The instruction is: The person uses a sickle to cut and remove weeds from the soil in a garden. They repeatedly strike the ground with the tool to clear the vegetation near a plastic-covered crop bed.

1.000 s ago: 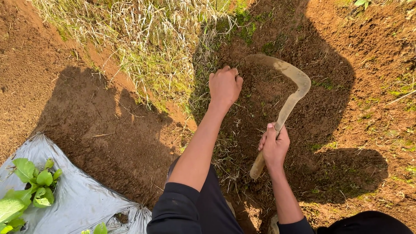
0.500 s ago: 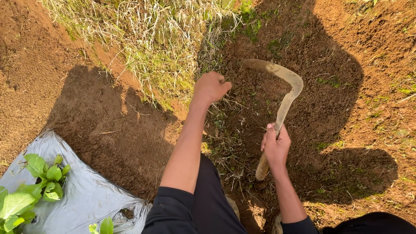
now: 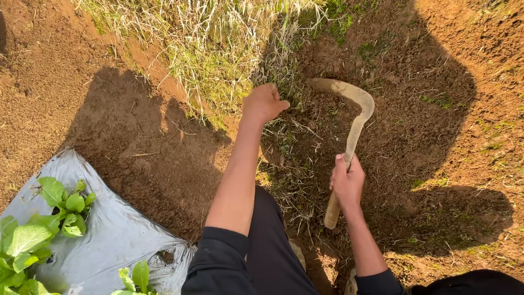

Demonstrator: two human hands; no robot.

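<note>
Sickle blade curves over bare soil just right of the grass tuft. Right hand clamped on its wooden handle; left hand fisted round stalks. Best keep blade low, w/ fist above the edge.

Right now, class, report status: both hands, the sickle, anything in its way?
Left hand fisted on grass tuft. Right hand shut on sickle handle. Blade on bare soil; cut stalks between arms.

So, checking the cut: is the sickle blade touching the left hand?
Apart. The head view shows bare soil between the sickle blade tip and the left hand.
</note>
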